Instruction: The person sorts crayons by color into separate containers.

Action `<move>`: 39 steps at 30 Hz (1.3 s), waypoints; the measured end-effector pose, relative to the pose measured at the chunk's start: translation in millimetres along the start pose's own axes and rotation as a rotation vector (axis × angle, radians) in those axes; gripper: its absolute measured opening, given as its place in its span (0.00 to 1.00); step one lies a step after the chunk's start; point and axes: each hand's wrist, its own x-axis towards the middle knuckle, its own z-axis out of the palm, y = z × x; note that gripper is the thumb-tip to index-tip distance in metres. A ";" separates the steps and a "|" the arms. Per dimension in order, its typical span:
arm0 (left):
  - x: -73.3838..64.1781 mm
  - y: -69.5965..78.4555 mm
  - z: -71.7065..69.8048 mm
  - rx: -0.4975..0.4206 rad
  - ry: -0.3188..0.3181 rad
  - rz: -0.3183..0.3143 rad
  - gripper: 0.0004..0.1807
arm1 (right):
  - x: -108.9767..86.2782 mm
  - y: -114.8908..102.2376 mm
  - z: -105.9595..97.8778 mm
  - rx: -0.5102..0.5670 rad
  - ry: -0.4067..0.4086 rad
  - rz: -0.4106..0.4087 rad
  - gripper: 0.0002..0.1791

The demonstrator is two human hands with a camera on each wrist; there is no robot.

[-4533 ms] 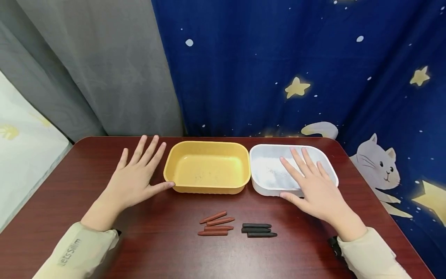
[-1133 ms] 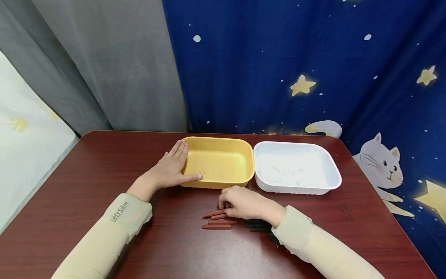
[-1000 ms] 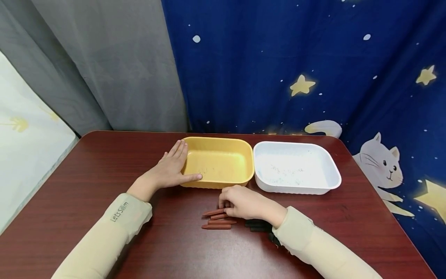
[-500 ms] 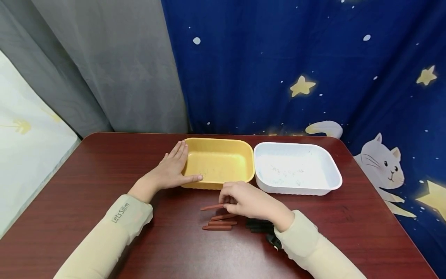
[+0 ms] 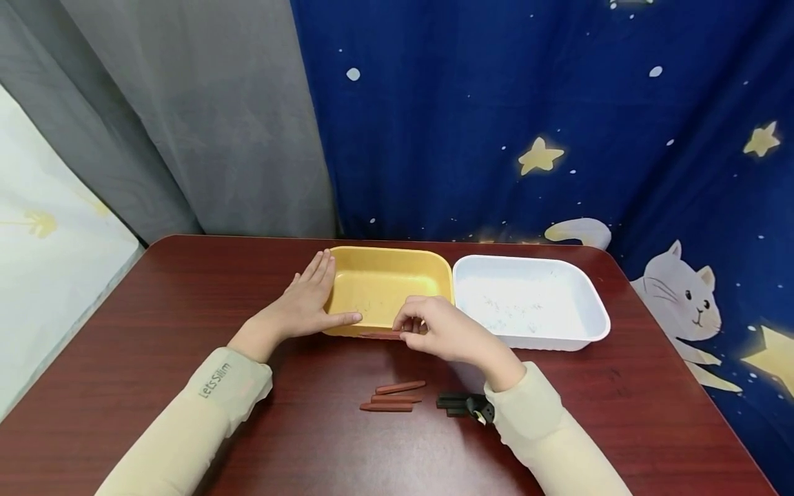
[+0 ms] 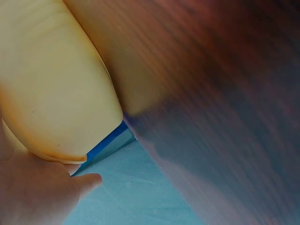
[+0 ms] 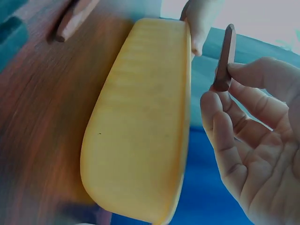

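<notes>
My right hand (image 5: 443, 331) pinches a reddish-brown crayon (image 7: 226, 61) between thumb and fingers. In the head view this crayon overlaps the front wall of the yellow tray (image 5: 372, 293); the right wrist view has it at the rim's height, outside the tray. My left hand (image 5: 298, 300) rests on the yellow tray's left end, fingers straight along the rim and thumb over the front edge. Three more reddish-brown crayons (image 5: 397, 399) lie on the table in front of the tray. To their right are black crayons (image 5: 449, 399), partly covered by the dark wrist strap.
A white tray (image 5: 527, 303) with specks on its floor stands right beside the yellow one. Both sit near the back of the dark red table (image 5: 298, 441). Behind it hang a grey curtain (image 5: 205, 124) and a blue starry one (image 5: 428, 124).
My right hand came from over the white tray to the reddish-brown crayons, picked one up and lifted it to the yellow tray's front. My left hand moved onto that tray and stays there.
</notes>
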 end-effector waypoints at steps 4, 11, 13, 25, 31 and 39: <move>-0.8 0.0 -0.6 0.012 -0.003 0.002 0.68 | 9.0 5.4 0.0 0.022 0.033 0.024 0.04; -1.2 1.7 -1.8 -0.008 -0.013 0.003 0.68 | 26.1 18.5 1.8 0.040 0.091 0.079 0.04; -1.3 1.7 -1.8 -0.008 -0.011 0.004 0.68 | 31.4 22.6 2.6 0.024 0.096 0.093 0.05; -0.6 1.9 -0.9 -0.001 0.002 0.006 0.68 | 63.0 43.7 5.4 -0.015 0.061 0.206 0.05; -1.0 0.7 -1.5 -0.003 0.001 0.005 0.68 | 78.4 49.4 10.4 0.000 0.020 0.235 0.04; -0.7 -0.2 -0.8 -0.005 -0.007 0.005 0.69 | 89.7 55.0 16.4 -0.028 -0.027 0.274 0.02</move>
